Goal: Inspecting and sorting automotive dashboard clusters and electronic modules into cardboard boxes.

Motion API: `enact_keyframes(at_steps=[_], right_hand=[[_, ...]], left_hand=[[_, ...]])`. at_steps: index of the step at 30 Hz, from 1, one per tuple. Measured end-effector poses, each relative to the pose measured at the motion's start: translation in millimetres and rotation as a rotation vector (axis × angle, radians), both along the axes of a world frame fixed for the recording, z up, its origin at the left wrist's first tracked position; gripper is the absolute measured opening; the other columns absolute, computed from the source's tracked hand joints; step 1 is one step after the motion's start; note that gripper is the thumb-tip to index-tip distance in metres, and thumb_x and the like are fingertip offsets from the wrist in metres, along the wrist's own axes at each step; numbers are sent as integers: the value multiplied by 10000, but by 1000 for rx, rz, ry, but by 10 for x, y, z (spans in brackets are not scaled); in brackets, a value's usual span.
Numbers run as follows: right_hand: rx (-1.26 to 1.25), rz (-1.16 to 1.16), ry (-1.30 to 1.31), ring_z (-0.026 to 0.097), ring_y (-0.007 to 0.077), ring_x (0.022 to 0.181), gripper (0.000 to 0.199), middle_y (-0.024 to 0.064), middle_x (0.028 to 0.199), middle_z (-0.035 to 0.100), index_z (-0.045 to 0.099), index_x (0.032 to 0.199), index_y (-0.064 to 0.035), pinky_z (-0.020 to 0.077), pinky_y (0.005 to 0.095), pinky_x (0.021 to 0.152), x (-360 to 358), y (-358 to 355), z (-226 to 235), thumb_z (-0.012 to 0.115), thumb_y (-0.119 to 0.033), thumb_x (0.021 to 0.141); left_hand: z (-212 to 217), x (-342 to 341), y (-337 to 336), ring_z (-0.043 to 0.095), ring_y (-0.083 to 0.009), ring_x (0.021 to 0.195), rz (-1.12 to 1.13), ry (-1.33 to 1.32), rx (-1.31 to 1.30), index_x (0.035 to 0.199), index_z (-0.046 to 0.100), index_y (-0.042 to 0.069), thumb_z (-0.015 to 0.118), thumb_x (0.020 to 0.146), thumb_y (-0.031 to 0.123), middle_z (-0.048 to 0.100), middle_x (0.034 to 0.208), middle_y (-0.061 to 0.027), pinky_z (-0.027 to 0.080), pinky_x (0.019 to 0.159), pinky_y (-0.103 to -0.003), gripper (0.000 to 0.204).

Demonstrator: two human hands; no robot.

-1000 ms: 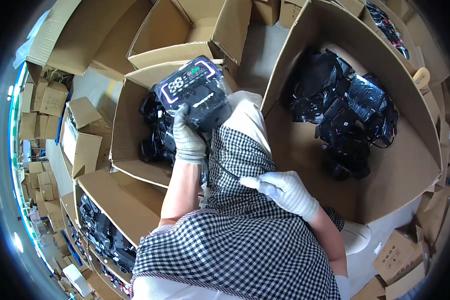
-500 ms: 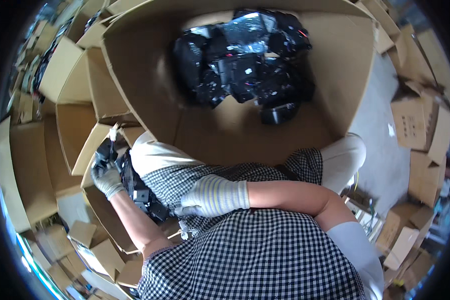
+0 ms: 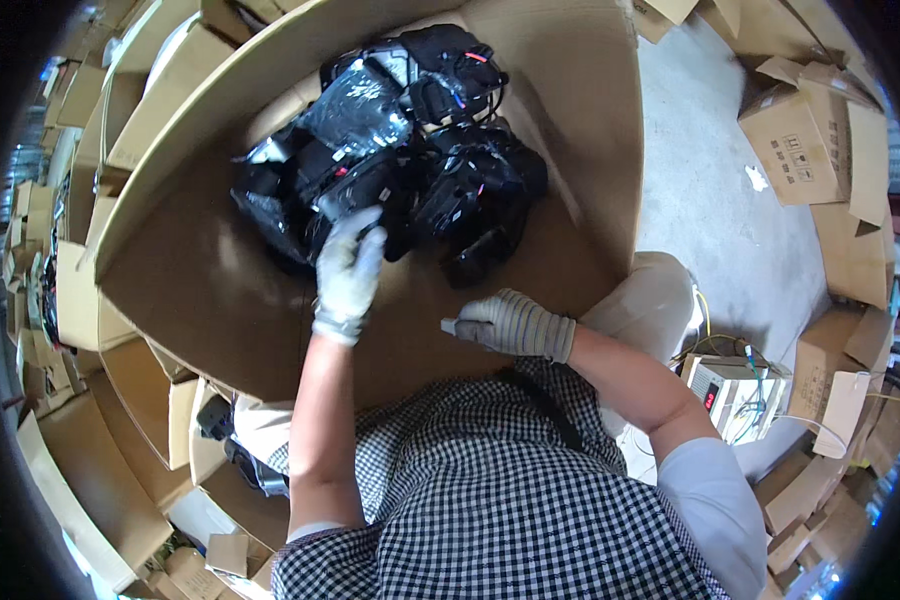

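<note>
My left hand (image 3: 348, 275), in a whitish work glove, reaches into a large cardboard box (image 3: 590, 150). Its fingers are apart with nothing held, just short of a pile of black devices (image 3: 370, 190). Some of these are wrapped in shiny clear plastic, and a few show red or pink bits; their exact kind is unclear. My right hand (image 3: 525, 325), in a striped glove with grey fingers, is closed above my lap at the box's near side. A small light-grey piece (image 3: 449, 326) sticks out from its fingertips, too small to name.
Beside my left thigh, a smaller carton (image 3: 240, 505) holds more black devices (image 3: 255, 465). To the right, a metal instrument box (image 3: 735, 390) with a red display and cables stands on the grey floor (image 3: 685, 150). Cardboard cartons (image 3: 800, 140) are stacked around.
My left hand has left the small carton, let go of the black thing it held, and moved into the large box. My right hand has risen from my lap, forward and right. The view has turned.
</note>
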State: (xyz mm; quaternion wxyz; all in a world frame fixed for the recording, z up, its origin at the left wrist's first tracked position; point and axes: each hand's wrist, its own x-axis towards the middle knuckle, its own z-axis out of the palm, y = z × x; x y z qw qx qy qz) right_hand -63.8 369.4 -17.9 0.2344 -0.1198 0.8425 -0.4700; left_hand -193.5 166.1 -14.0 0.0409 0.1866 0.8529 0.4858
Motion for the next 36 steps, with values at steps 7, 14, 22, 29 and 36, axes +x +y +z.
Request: enact_keyframes(at_steps=[7,14,22,29,36], right_hand=[[103,-66,-18,642,345,749,423,178,785,660,669,867,-41,505,448,729,-153,86,-348,458,-397,953],[136,84,-126,648,352,796,436,194,828,666,671,922,-45,505,461,760,-234,138,-146,406,-389,968],[247,156,-102,643,356,866,457,199,931,667,659,974,-49,494,467,820,-214,123,-143,356,-391,978],[177,-3,233,610,374,703,373,169,761,627,650,879,-73,488,473,658,88,75,-240,475,-395,944],[-583,-409,-310,487,49,506,273,6,629,575,642,888,-21,400,216,470,440,-234,623,553,-271,953]], left_hand=[[-1399,-1065,1047,591,-357,1050,-164,16,-542,1196,587,117,588,855,267,632,1118,-167,444,948,-410,373],[-1459,-976,1172,625,-364,979,-193,-168,-911,1168,592,129,596,846,349,657,1022,-194,486,859,-454,390],[-379,330,99,654,-338,821,-290,-94,-840,1082,607,99,597,875,287,661,888,-198,510,694,-441,280],[461,1410,-429,520,-88,697,-76,-341,213,1135,607,69,631,885,105,557,880,13,463,657,-231,254],[643,1586,-590,571,-177,887,186,93,103,959,649,47,586,916,280,628,931,-76,450,803,-317,245]])
